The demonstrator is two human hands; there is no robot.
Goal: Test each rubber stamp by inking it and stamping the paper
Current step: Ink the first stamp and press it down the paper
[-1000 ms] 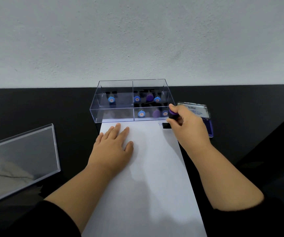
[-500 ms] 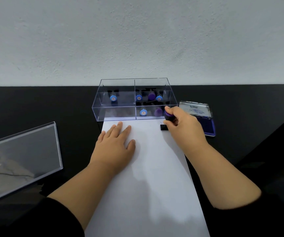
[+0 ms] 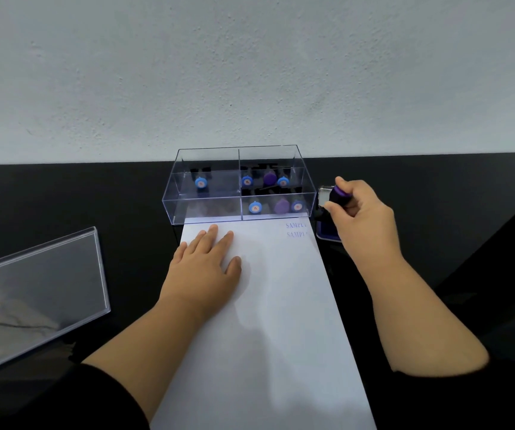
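Black tabletop (image 3: pixel 63 197) runs up to a pale grey textured wall (image 3: pixel 250 72). White paper (image 3: pixel 281 321) lies lengthwise on it, two blue "SAMPLE" prints (image 3: pixel 296 230) at its far right corner. Fingers straight, the left hand (image 3: pixel 203 268) presses flat on the sheet. Curled fingers of the right hand (image 3: pixel 361 215) grip a purple-topped stamp (image 3: pixel 340 195) over the ink pad (image 3: pixel 327 234), just right of the paper. Behind, a clear divided box (image 3: pixel 240 181) holds blue- and purple-capped stamps; its clear lid (image 3: pixel 32 290) lies at left.
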